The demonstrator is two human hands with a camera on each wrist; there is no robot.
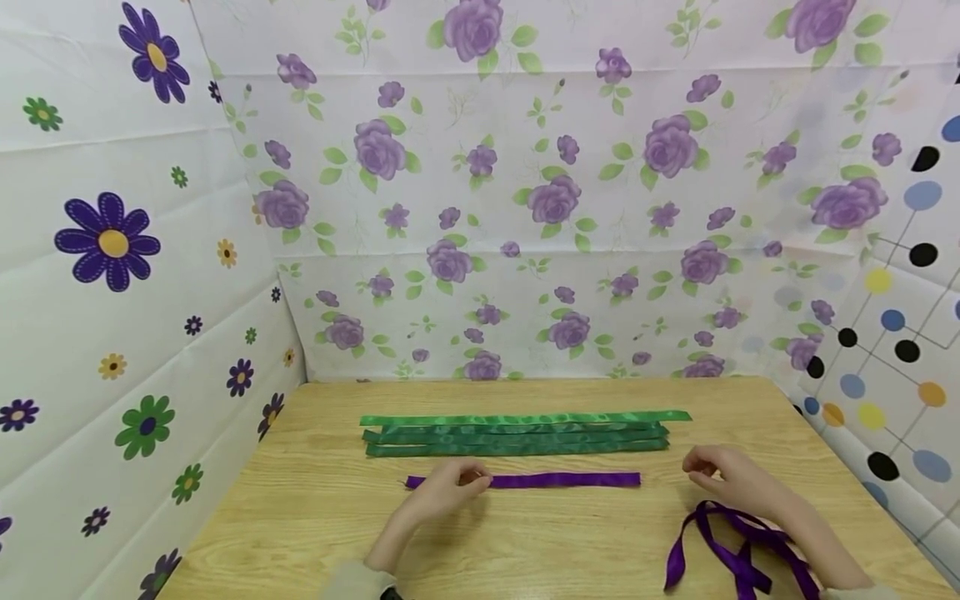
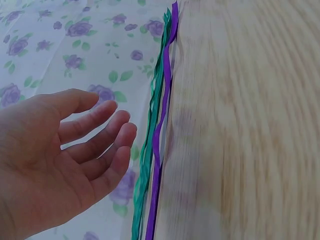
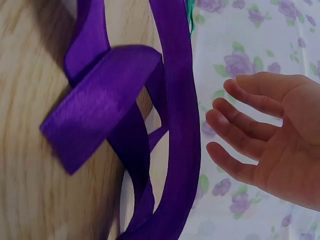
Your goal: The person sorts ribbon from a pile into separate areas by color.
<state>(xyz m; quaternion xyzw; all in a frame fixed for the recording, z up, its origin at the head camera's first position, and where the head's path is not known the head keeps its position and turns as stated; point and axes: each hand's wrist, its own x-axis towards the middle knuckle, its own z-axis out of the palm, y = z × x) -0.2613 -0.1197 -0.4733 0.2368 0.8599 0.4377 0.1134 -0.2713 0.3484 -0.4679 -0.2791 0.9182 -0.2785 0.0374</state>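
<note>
A short purple ribbon [image 1: 566,480] lies flat across the table. Over its left part hovers my left hand [image 1: 447,487], fingers loosely bent; the left wrist view shows the palm [image 2: 75,150] holding nothing. To the right of that strip my right hand [image 1: 738,482] is held above the table, its fingers relaxed and apart in the right wrist view. Below the right hand and forearm, a longer purple ribbon [image 3: 180,100] lies in loose loops, one cut end showing. Behind the purple strip, several dark green ribbons [image 1: 517,450] lie side by side, with a bright green ribbon [image 1: 525,419] at the back.
The wooden table [image 1: 285,517] has a floral cloth [image 1: 510,225] hanging at its far edge. Patterned cloth walls stand on the left [image 1: 150,333] and the right [image 1: 892,375].
</note>
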